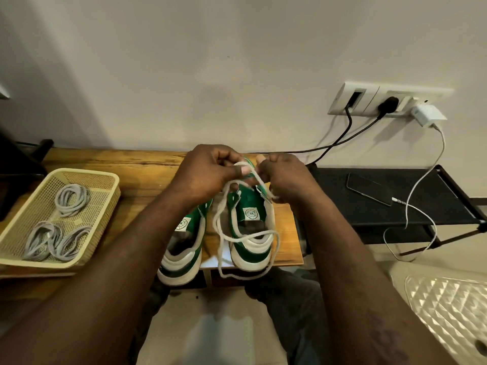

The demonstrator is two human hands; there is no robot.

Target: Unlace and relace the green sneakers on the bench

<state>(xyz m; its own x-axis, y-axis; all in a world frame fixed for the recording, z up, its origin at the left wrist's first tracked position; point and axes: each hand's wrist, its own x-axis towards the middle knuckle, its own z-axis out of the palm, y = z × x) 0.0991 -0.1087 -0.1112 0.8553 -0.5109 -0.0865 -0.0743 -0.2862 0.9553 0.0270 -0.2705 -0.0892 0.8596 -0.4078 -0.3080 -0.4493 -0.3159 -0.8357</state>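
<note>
Far left on the bench (147,169): cream mesh basket (105,206) holding three coils of grey laces (72,196), lying loose and untouched.

Centre: two green sneakers, heels toward the camera. Left sneaker (184,248) overhangs the front edge of the bench slightly; no lace visible on it from here. Right sneaker (253,233) sits just beside it and carries the white lace (224,233).

Left hand (208,175): fingers curled closed, thumb and forefinger pinching a strand of the white lace above the tongue. Right hand (284,183): likewise closed, pinching the lace at the other side of the eyelet row. The eyelets themselves are hidden by the hands.

Handling judgement: the lace is soft, limp and light, with no stiffness to push through a hole; best held close to the tip. The long slack loops trail over the heel and off the bench edge and could snag. The sneaker looks light and may slide when pulled; steady it.
</note>
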